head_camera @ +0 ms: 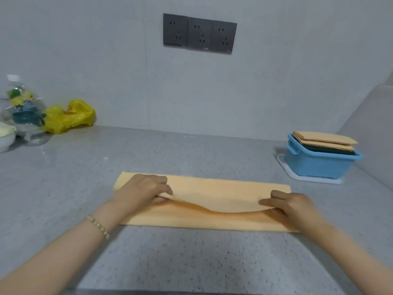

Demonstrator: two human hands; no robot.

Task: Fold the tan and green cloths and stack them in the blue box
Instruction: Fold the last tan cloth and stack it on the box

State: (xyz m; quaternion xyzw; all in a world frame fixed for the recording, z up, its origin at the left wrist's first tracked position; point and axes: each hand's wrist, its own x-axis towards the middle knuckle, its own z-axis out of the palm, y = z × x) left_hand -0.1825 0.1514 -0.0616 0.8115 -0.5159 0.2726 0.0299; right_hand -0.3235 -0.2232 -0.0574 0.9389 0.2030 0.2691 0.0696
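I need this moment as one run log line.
step: folding tan cloth | left hand: grips upper layer | right hand: grips upper layer | blue box: holds folded cloths

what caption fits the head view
Left hand and right hand pinch the folded-over edge of a tan cloth on the counter, folded cloths already stacked in the blue box.

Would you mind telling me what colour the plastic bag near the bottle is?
The plastic bag is yellow, seen in the head view at far left.

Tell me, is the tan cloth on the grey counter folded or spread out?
Half folded: the tan cloth lies doubled over itself, left hand and right hand pinching the sagging top edge.
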